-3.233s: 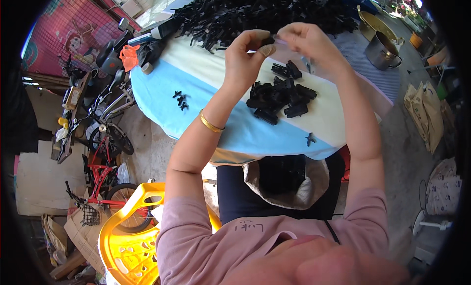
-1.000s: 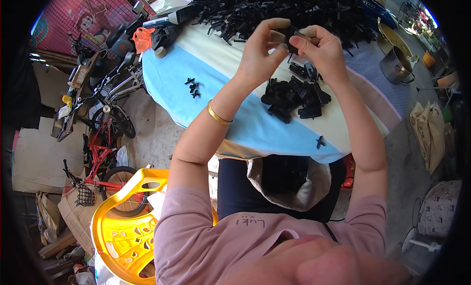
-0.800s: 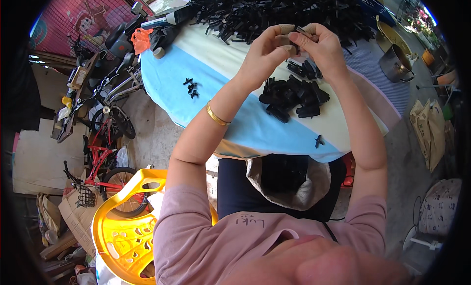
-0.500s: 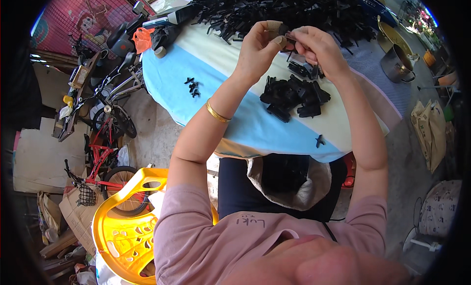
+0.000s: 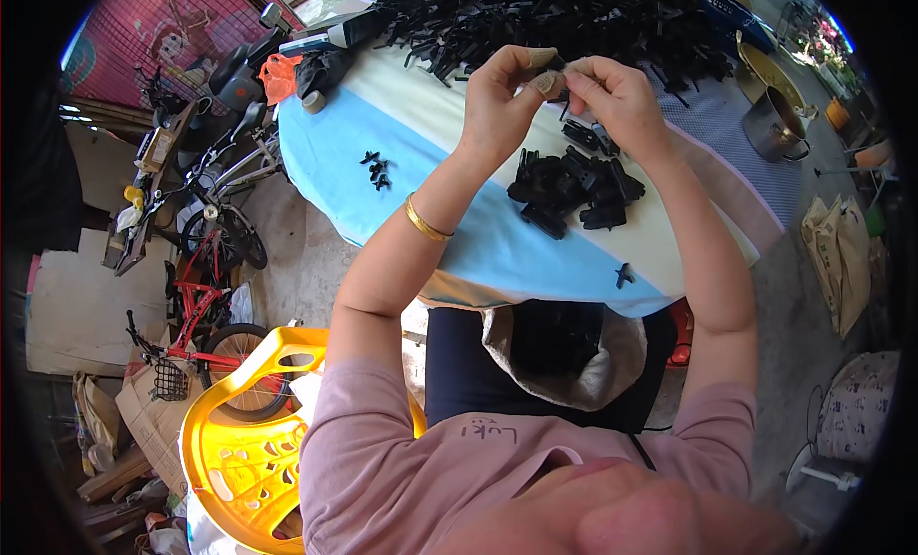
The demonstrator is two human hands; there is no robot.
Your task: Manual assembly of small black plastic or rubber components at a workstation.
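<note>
My left hand [image 5: 499,104] and my right hand [image 5: 622,106] meet fingertip to fingertip above the table, in front of a big heap of thin black plastic pieces [image 5: 564,24]. Tan coverings wrap the thumb and forefinger of my left hand. Both hands are closed in a pinch; what they hold is too small and too hidden by the fingers to make out against the dark heap. Below my right hand lies a smaller pile of black plastic parts [image 5: 574,187]. A few tiny black pieces [image 5: 376,170] rest left of my left forearm, and one black piece [image 5: 623,275] lies near the front edge.
A blue and cream cloth [image 5: 421,115] covers the table. A tape roll [image 5: 314,102] and an orange bag [image 5: 278,78] sit at its left edge, a metal pot [image 5: 775,125] at its right. A light cloth-rimmed container [image 5: 617,364] rests at my lap. A yellow chair [image 5: 206,440] stands left.
My fingertips have drawn closer together, and the small dark piece seen between them before is now hidden. My left hand has shifted slightly down. The piles on the table look the same.
</note>
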